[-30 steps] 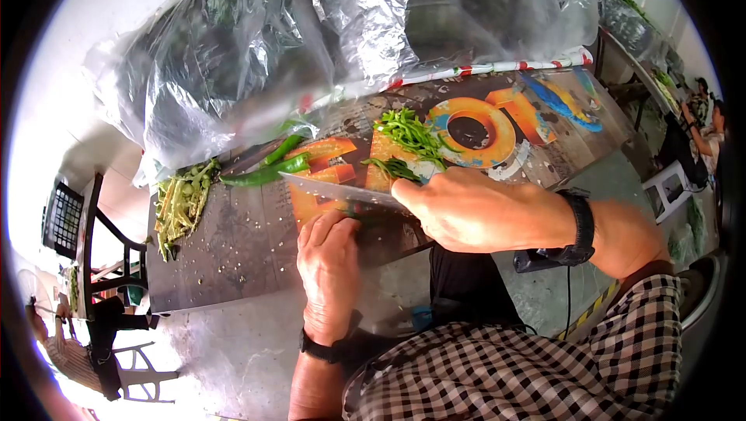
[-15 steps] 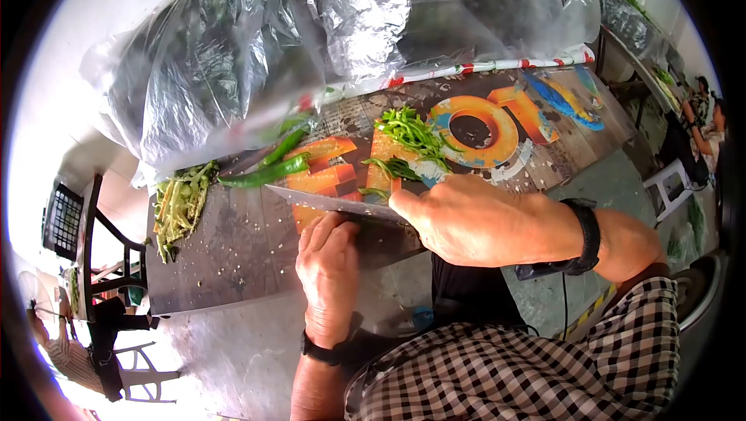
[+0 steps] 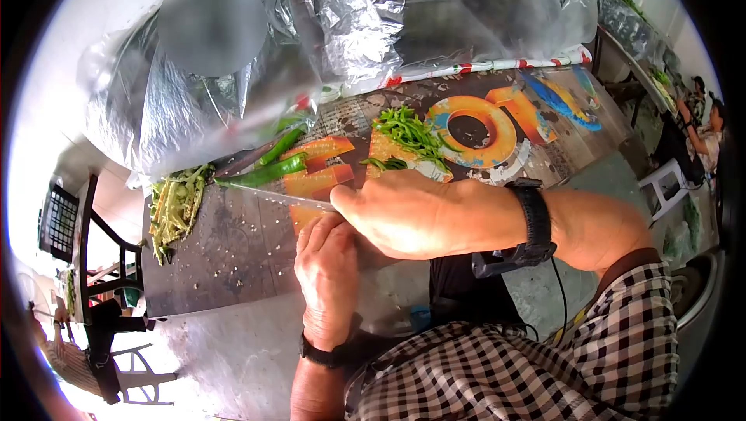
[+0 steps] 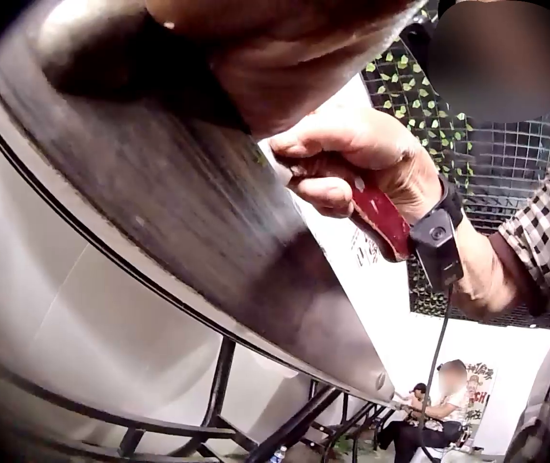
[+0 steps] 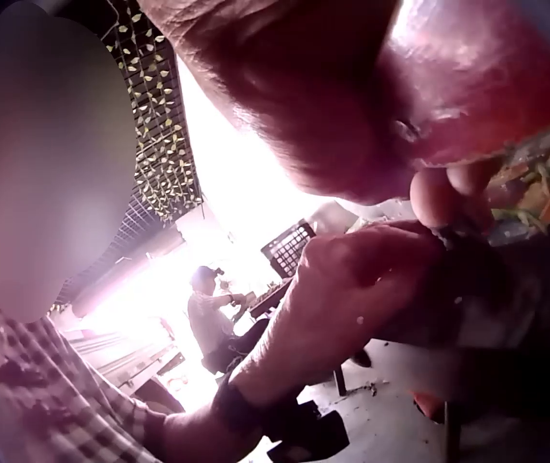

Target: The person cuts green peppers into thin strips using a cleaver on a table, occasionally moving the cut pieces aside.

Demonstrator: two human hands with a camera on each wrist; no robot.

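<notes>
My right hand (image 3: 420,215) grips a kitchen knife (image 3: 280,197), its red handle (image 4: 381,217) showing in the left wrist view. The blade points left, its tip close to two whole green peppers (image 3: 268,172) on the table. Just below the blade, my left hand (image 3: 328,266) bends its fingers down over a piece of green pepper at the front edge; the piece is hidden now by hands and blade. Beyond my right hand lie a heap of green pepper strips (image 3: 408,132) and a smaller bunch of strips (image 3: 385,163).
Pale, seedy pepper cores (image 3: 177,207) are piled at the left end of the table (image 3: 233,266), with seeds scattered beside them. Clear plastic sheeting (image 3: 357,25) covers something along the back. Other people sit at tables to the left and right, near plastic stools (image 3: 664,188).
My right hand has moved left with the knife, now covering the spot beside the left fingertips where green showed. The left hand has stayed nearly still.
</notes>
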